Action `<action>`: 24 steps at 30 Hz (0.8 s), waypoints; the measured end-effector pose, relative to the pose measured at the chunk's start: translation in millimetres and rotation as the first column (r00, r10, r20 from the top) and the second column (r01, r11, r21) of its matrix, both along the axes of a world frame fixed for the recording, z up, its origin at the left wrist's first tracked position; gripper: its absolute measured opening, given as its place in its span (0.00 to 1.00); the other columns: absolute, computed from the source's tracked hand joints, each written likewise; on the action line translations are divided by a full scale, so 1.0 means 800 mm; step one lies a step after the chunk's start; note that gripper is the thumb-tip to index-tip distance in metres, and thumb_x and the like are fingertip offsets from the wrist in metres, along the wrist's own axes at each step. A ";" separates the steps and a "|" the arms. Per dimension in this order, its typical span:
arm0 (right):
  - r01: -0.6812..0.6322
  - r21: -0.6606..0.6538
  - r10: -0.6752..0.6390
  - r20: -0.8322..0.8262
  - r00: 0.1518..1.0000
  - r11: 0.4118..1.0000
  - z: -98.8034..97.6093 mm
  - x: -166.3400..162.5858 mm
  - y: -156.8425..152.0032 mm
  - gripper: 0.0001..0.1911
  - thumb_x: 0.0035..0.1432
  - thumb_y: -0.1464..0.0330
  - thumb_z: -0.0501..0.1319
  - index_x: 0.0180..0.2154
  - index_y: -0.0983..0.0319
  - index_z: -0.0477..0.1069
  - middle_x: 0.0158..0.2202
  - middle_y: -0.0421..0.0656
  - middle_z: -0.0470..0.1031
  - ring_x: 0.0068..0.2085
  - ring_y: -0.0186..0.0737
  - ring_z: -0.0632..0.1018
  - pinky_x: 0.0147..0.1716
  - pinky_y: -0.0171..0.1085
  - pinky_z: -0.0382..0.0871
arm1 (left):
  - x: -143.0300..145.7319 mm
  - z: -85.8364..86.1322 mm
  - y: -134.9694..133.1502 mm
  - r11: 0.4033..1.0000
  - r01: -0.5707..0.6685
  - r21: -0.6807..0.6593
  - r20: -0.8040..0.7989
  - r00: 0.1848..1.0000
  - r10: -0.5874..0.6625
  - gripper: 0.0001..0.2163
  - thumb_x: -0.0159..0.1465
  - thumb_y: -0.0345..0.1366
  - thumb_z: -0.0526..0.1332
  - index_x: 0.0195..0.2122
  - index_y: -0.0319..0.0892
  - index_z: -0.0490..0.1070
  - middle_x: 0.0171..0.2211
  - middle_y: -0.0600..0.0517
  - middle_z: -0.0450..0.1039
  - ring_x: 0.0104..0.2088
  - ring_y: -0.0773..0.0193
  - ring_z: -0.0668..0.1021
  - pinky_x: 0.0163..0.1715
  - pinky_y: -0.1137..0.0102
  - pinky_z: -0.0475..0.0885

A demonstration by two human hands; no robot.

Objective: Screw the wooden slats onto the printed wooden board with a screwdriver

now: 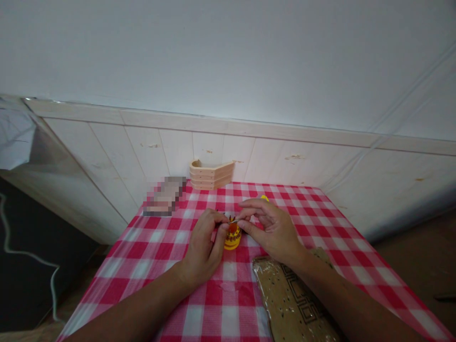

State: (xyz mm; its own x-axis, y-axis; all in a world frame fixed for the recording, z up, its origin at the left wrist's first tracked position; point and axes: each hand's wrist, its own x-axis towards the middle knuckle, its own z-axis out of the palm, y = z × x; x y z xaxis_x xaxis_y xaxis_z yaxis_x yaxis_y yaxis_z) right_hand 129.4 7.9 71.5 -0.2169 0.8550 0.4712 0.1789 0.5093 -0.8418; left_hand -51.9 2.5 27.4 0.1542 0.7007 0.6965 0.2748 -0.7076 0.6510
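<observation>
A small round yellow holder (pixel 232 241) with an orange top and dark thin pieces standing in it sits on the red-and-white checked tablecloth (pixel 153 247). My left hand (pixel 204 247) is curled beside it, fingers closed against its left side. My right hand (pixel 271 227) pinches a thin metal bit (pixel 233 221) just above the holder, and the left fingertips meet that bit too. A small yellow object (pixel 264 197) shows behind my right fingers, mostly hidden.
A brown patterned packet in clear wrap (pixel 292 299) lies under my right forearm. A stack of light wooden angled pieces (pixel 211 174) stands at the table's far edge against the pale panelled wall. A blurred patch (pixel 164 195) sits at the far left corner.
</observation>
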 end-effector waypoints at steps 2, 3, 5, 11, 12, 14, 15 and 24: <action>0.020 0.045 -0.022 0.041 0.999 0.999 0.001 0.000 -0.001 0.15 0.58 0.73 0.66 0.47 0.56 0.74 0.34 0.40 0.82 0.37 0.38 0.84 0.41 0.42 0.81 | 0.000 0.000 0.000 1.000 -0.002 0.003 -0.007 1.000 0.002 0.05 0.71 0.28 0.54 0.40 0.44 0.66 0.34 0.53 0.68 0.34 0.65 0.70 0.34 0.71 0.66; 0.032 0.078 -0.037 0.070 0.997 0.996 0.001 0.000 -0.002 0.15 0.58 0.74 0.65 0.47 0.56 0.74 0.35 0.40 0.82 0.37 0.38 0.84 0.41 0.41 0.80 | 0.000 0.000 0.000 1.000 -0.003 0.008 -0.010 1.000 0.003 0.05 0.71 0.28 0.55 0.40 0.44 0.66 0.34 0.53 0.68 0.34 0.65 0.70 0.34 0.71 0.66; 0.050 0.169 -0.075 0.141 0.987 0.984 0.003 0.001 -0.004 0.15 0.59 0.74 0.65 0.47 0.56 0.74 0.36 0.41 0.82 0.37 0.38 0.84 0.40 0.42 0.80 | 0.001 0.000 0.001 1.000 -0.013 0.024 -0.012 1.000 0.014 0.05 0.71 0.27 0.55 0.40 0.44 0.66 0.35 0.53 0.68 0.34 0.66 0.70 0.34 0.71 0.66; 0.050 0.354 -0.145 0.246 0.958 0.934 0.006 -0.002 -0.008 0.13 0.62 0.75 0.62 0.47 0.56 0.73 0.37 0.42 0.82 0.37 0.40 0.83 0.38 0.41 0.79 | 0.001 -0.001 0.002 0.997 -0.040 0.068 -0.035 0.998 0.042 0.06 0.70 0.25 0.55 0.41 0.44 0.65 0.35 0.53 0.67 0.34 0.66 0.70 0.34 0.71 0.67; 0.051 0.354 -0.148 0.252 0.956 0.934 0.006 -0.002 -0.008 0.13 0.62 0.75 0.62 0.47 0.56 0.72 0.37 0.43 0.81 0.37 0.40 0.83 0.38 0.40 0.79 | 0.001 -0.001 0.002 0.997 -0.042 0.070 -0.038 0.998 0.045 0.06 0.70 0.25 0.55 0.41 0.44 0.65 0.35 0.53 0.67 0.34 0.66 0.70 0.34 0.71 0.67; 0.057 0.342 -0.155 0.265 0.952 0.938 0.005 -0.002 -0.009 0.12 0.62 0.75 0.61 0.47 0.57 0.71 0.38 0.43 0.81 0.37 0.39 0.83 0.38 0.40 0.79 | 0.002 -0.001 0.002 0.997 -0.045 0.067 -0.045 0.998 0.048 0.06 0.70 0.26 0.55 0.41 0.44 0.65 0.36 0.53 0.68 0.35 0.65 0.71 0.34 0.71 0.67; 0.061 0.332 -0.157 0.269 0.950 0.941 0.005 -0.002 -0.009 0.12 0.63 0.74 0.61 0.47 0.57 0.71 0.38 0.43 0.81 0.37 0.39 0.83 0.38 0.39 0.78 | 0.002 -0.001 0.002 0.997 -0.047 0.066 -0.048 0.998 0.051 0.06 0.70 0.26 0.55 0.41 0.44 0.65 0.36 0.53 0.68 0.35 0.65 0.71 0.34 0.71 0.67; 0.077 0.337 -0.170 0.257 0.951 0.938 0.007 -0.003 -0.011 0.12 0.63 0.75 0.61 0.47 0.57 0.70 0.38 0.42 0.81 0.37 0.37 0.83 0.38 0.37 0.79 | 0.001 0.001 0.000 1.000 -0.016 0.007 -0.027 1.000 0.016 0.04 0.71 0.29 0.54 0.40 0.44 0.66 0.34 0.52 0.68 0.34 0.64 0.71 0.33 0.70 0.67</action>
State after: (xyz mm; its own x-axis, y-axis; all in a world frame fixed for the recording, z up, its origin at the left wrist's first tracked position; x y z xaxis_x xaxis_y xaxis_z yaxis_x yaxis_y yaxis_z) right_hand 127.0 -0.6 77.2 -0.2814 0.6974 0.6591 0.4606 0.7008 -0.5448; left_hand -51.5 2.8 28.3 0.1621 0.6985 0.6970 0.3033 -0.7074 0.6384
